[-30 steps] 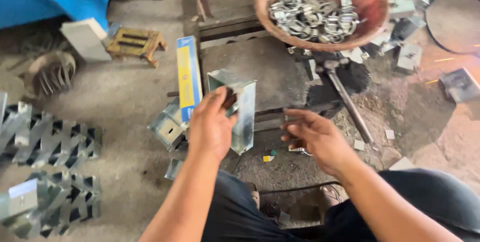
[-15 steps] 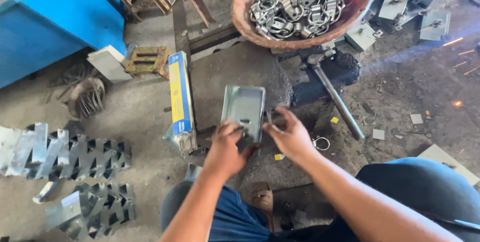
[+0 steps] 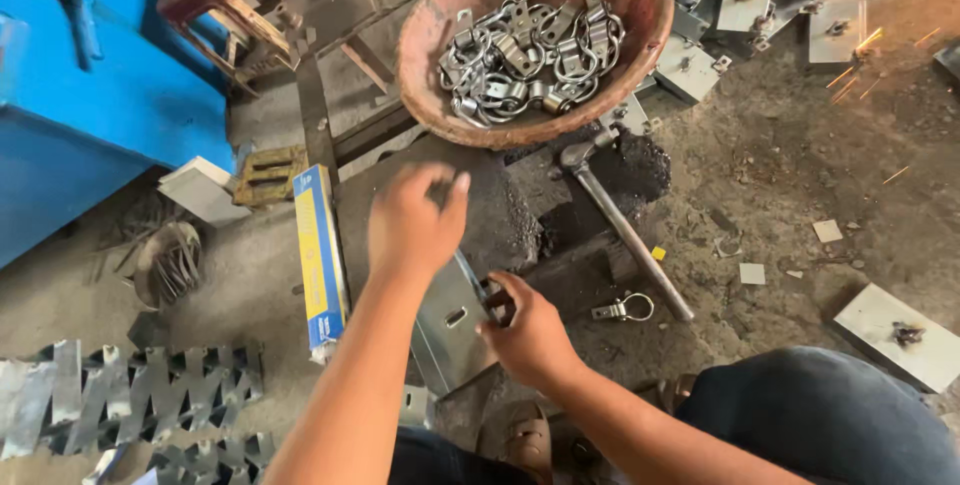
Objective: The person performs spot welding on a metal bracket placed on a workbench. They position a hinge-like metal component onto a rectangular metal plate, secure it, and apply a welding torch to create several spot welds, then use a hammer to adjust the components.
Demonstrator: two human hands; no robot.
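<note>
My right hand [image 3: 528, 330] pinches the galvanized bracket [image 3: 455, 330] at its edge: stiff, light sheet steel (edges likely sharp). Left hand [image 3: 412, 223] lifted, half-open, empty.

Gritty workshop floor [image 3: 800, 175], blue cabinet [image 3: 90, 95] at left.

Bare forearms, dark blue trousers [image 3: 830, 415], sandals [image 3: 527, 442]
</note>
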